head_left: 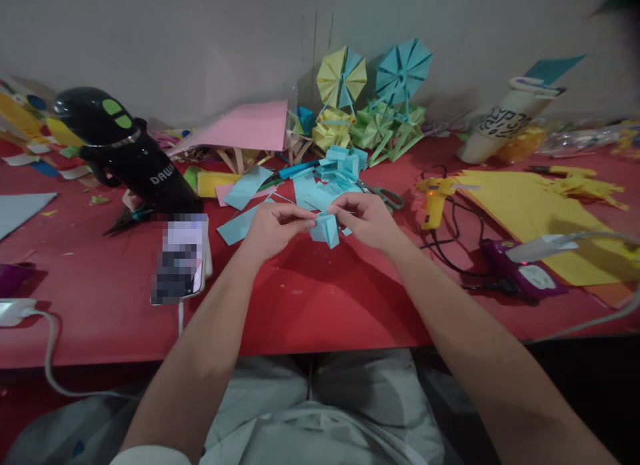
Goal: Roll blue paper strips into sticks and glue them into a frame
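My left hand (275, 226) and my right hand (365, 218) meet over the red table (320, 298), both pinching a small folded light-blue paper piece (326, 229) held just above the surface. Behind the hands lie several loose light-blue paper strips and folded pieces (320, 185). Scissors (385, 197) rest just beyond my right hand.
A yellow glue gun (434, 199) with a black cord lies to the right, next to yellow paper sheets (530, 215). A black device (125, 148) and a phone (181, 257) sit on the left. Paper fans (373, 98), a pink sheet (245, 126) and a white tube (500, 121) line the wall.
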Available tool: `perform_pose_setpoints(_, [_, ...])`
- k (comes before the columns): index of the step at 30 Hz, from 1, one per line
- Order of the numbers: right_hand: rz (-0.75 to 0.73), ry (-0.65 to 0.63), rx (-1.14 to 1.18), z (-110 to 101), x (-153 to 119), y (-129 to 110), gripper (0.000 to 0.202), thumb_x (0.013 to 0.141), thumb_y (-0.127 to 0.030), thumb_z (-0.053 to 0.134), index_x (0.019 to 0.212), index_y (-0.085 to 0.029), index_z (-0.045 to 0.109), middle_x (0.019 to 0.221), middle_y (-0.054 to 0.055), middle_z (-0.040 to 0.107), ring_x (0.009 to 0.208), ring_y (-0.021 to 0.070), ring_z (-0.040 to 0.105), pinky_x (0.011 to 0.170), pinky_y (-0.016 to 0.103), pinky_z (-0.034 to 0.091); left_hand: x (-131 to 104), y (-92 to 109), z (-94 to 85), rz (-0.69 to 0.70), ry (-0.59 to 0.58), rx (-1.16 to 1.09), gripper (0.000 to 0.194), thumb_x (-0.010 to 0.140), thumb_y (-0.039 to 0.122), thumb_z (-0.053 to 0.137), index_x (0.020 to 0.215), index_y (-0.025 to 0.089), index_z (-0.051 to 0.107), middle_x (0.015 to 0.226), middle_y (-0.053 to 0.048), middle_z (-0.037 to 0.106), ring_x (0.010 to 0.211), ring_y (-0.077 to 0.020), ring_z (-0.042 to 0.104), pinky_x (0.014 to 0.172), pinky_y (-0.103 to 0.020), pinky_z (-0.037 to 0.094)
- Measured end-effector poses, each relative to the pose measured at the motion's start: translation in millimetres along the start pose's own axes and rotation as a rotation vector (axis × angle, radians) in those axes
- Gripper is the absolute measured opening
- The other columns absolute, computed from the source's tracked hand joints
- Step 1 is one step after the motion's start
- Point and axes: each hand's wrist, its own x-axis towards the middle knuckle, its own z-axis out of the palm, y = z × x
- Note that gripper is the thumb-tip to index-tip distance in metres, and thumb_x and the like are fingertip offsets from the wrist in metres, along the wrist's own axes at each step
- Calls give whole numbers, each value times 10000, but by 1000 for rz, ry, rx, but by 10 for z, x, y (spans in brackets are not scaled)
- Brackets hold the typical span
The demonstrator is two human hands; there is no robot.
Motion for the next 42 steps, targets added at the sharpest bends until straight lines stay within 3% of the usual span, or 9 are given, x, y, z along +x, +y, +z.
perform_pose_setpoints(7, [-23, 27, 9, 29, 2, 26, 422, 844, -598, 680, 756, -187, 632, 663, 5, 586, 611, 135, 540, 566, 288, 441, 9, 40, 7, 8, 44, 75, 96, 745, 275, 794, 799, 198, 814, 804, -50, 792, 789, -215, 745, 755, -328, 614])
perform_pose_setpoints(13, [-41, 61, -10, 35, 6, 68, 439, 851, -619, 664, 761, -190, 648, 649, 0, 585, 601, 126, 511, 558, 279, 426, -4, 19, 36, 17, 53, 13, 153, 695, 286, 835, 820, 200, 820, 814, -50, 795, 773, -207, 745, 726, -304, 610])
perform_pose_setpoints(21, [-56, 167, 20, 50, 9, 16, 443, 851, -645, 643, 815, -204, 653, 779, 26, 649, 734, 151, 595, 655, 291, 489, 38, -45, 11, 56, 275, 139, 88, 748, 274, 783, 786, 196, 796, 787, -37, 775, 745, -180, 708, 706, -290, 579])
perform_pose_setpoints(26, [-65, 63, -38, 78, -10, 6, 383, 803, -582, 719, 806, -201, 672, 756, 17, 661, 704, 149, 581, 638, 288, 482, 43, -52, 12, 83, 218, 166, 143, 776, 324, 750, 800, 184, 755, 802, -39, 758, 752, -173, 694, 714, -287, 576])
perform_pose_setpoints(32, [-78, 72, -94, 86, -21, 15, 289, 846, -480, 687, 763, -205, 661, 738, 21, 670, 676, 150, 572, 629, 297, 472, 38, -41, 42, 91, 121, 170, 180, 803, 369, 736, 849, 196, 756, 862, -49, 757, 792, -172, 687, 699, -271, 553])
perform_pose_setpoints(35, [-73, 69, -106, 99, -33, 10, 259, 848, -460, 677, 772, -213, 664, 763, 26, 685, 697, 160, 588, 639, 306, 487, 45, -52, 35, 100, 125, 171, 195, 797, 396, 747, 816, 203, 761, 860, -55, 758, 798, -181, 687, 694, -281, 544])
perform_pose_setpoints(42, [-83, 94, -69, 171, -47, 42, 255, 829, -456, 703, 925, -231, 634, 810, 13, 675, 752, 164, 626, 655, 297, 514, 42, -69, 42, 121, 172, 165, 90, 771, 294, 752, 737, 211, 765, 854, -54, 765, 827, -192, 694, 733, -304, 553])
